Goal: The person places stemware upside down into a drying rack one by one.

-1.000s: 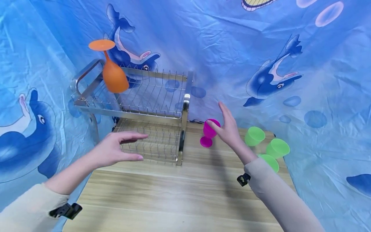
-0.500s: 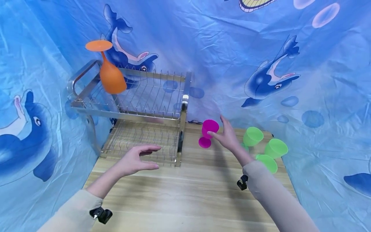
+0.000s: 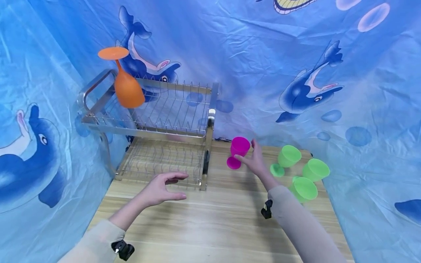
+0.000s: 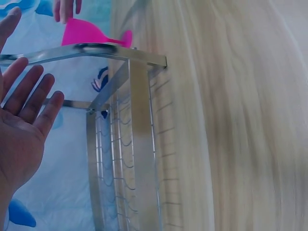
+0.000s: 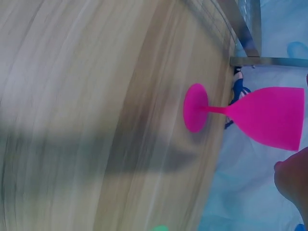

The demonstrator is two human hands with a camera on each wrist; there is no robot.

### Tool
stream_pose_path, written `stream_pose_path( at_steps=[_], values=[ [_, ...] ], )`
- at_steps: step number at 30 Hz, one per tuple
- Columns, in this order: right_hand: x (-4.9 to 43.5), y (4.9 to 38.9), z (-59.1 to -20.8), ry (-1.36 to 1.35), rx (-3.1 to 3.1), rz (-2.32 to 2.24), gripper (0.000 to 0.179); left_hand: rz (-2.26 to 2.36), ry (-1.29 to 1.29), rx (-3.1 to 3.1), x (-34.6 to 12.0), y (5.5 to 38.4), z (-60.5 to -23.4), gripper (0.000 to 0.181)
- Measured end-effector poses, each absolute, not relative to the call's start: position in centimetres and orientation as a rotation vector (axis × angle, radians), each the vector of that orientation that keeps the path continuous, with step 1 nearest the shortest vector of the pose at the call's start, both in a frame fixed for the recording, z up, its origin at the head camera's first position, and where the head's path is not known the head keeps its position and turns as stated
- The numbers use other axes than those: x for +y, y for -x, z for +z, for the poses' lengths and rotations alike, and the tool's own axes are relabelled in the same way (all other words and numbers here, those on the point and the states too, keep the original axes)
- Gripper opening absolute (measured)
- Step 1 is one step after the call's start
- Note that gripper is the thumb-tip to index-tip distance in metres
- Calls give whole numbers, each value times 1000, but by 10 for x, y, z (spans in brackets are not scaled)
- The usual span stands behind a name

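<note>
A pink plastic goblet (image 3: 240,147) stands upright on the wooden table, right of the dish rack. My right hand (image 3: 255,160) is at the goblet's bowl, thumb and fingers spread apart around it. In the right wrist view, the thumb (image 5: 294,175) lies close beside the rim of the pink goblet (image 5: 269,115); whether it touches cannot be told. My left hand (image 3: 161,190) hovers before the rack's lower tier, fingers extended, holding nothing. The left wrist view shows this left hand (image 4: 24,125) with its palm and fingers spread.
A two-tier metal dish rack (image 3: 164,135) stands at the back left. An orange goblet (image 3: 129,87) sits upside down, tilted, on its upper tier. Three green goblets (image 3: 289,156) stand at the table's right side. A blue dolphin-print curtain (image 3: 250,65) surrounds the table (image 3: 204,226).
My left hand has moved right and slightly down, in front of the rack. The right hand has lowered beside the pink goblet's bowl. The goblets stay where they were.
</note>
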State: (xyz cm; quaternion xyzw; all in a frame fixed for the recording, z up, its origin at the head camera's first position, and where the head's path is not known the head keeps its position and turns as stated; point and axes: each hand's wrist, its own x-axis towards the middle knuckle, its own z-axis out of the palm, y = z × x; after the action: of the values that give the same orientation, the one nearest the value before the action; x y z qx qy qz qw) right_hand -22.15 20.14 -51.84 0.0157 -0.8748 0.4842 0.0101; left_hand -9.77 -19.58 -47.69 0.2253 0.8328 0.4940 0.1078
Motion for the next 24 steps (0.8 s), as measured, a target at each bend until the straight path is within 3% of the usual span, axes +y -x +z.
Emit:
stream_pose_path(
  at_steps=[24],
  values=[
    [176, 237, -550, 178, -2509, 1558, 110, 1456, -686, 2405, -185, 103, -483, 59]
  ],
)
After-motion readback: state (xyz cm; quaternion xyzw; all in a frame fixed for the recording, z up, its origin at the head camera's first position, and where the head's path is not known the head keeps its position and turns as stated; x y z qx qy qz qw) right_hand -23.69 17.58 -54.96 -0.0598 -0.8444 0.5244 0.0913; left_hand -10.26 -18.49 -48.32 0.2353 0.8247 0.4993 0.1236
